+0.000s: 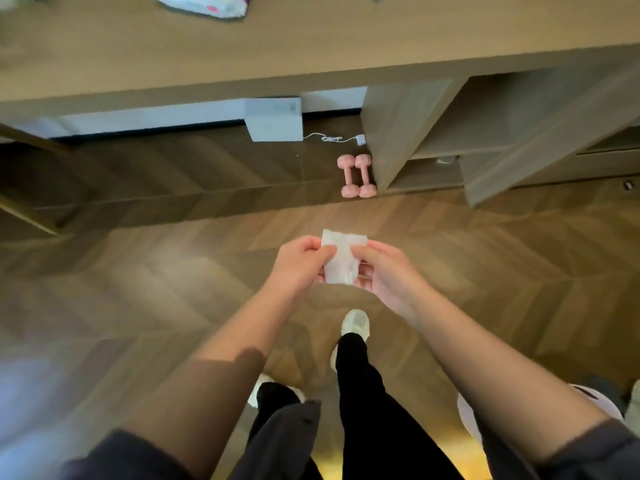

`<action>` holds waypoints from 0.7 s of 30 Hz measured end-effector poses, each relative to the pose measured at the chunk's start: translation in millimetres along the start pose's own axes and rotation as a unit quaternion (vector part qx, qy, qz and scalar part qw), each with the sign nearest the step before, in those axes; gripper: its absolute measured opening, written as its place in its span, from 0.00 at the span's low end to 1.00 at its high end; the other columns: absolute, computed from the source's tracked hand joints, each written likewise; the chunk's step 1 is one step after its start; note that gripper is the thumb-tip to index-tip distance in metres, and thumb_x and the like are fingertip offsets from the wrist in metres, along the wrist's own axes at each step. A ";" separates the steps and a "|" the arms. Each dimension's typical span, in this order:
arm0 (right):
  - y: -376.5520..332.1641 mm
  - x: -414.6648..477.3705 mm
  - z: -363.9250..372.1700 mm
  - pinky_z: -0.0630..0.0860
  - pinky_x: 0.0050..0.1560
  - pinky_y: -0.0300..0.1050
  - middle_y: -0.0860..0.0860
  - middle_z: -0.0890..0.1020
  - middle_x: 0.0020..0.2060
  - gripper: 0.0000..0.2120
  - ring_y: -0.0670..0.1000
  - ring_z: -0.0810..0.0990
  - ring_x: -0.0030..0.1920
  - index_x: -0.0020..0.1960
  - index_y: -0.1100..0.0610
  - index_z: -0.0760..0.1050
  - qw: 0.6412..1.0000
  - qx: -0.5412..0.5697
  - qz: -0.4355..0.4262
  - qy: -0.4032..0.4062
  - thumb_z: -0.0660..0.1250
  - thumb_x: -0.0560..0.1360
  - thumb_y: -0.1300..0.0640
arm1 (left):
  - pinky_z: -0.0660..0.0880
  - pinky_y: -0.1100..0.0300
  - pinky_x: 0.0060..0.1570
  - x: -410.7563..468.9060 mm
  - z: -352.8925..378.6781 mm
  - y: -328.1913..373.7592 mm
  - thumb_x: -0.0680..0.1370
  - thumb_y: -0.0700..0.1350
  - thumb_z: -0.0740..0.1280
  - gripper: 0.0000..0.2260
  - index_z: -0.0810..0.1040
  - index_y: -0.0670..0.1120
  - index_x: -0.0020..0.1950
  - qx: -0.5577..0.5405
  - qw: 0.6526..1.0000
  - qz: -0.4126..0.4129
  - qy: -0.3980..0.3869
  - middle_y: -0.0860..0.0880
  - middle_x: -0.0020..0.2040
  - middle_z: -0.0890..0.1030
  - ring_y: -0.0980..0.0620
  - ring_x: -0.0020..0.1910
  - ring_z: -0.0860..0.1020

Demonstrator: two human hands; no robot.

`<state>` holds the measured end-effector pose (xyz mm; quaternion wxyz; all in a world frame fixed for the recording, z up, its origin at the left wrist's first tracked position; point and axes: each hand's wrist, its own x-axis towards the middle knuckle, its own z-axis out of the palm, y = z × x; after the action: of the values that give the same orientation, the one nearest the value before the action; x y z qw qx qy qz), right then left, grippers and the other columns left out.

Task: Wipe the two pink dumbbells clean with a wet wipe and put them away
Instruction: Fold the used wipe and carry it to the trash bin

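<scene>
The wooden surface (pixel 311 46) spans the far side, well beyond your fingers (pixel 325 252). The blurred packet (pixel 204 5) on it may be a wipes pack. On the floor (pixel 138 271) under its edge, ahead of your fingers and well apart from them, the two pink dumbbells (pixel 356 176) lie side by side. Your left hand (pixel 298 268) and right hand (pixel 388 275) both pinch the wet wipe (pixel 341 258) between them.

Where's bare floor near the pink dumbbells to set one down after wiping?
Bare floor lies left of the dumbbells, below the white box, and in the wide strip between them and the wet wipe. It is crowded to their right, against the cabinet panel, and behind them, where the white cable lies.
</scene>
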<state>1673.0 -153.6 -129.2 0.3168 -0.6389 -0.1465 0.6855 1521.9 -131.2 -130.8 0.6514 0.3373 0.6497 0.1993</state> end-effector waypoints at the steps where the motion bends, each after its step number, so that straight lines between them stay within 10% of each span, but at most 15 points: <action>1: 6.7 -9.0 18.0 0.79 0.40 0.43 0.53 0.83 0.41 0.07 0.51 0.82 0.40 0.53 0.61 0.79 1.000 -0.002 0.001 -0.012 0.63 0.80 0.65 | 0.79 0.58 0.36 -11.2 -20.5 -8.5 0.78 0.40 0.68 0.05 0.80 0.45 0.42 -0.006 1.000 0.004 0.016 0.49 0.36 0.82 0.55 0.31 0.78; 21: 65.3 5.7 385.5 0.79 0.49 0.52 0.55 0.84 0.44 0.09 0.53 0.83 0.44 0.50 0.59 0.82 0.977 -0.170 -0.003 -0.126 0.63 0.80 0.61 | 0.80 0.60 0.38 -72.4 -374.8 -88.1 0.79 0.41 0.67 0.04 0.80 0.41 0.50 -0.210 0.966 -0.037 0.147 0.40 0.53 0.84 0.46 0.47 0.84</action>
<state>1283.5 -120.8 -119.0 0.1845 -0.5913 -0.3010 0.7251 1132.9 -175.1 -113.8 0.6120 0.1356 0.6941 0.3540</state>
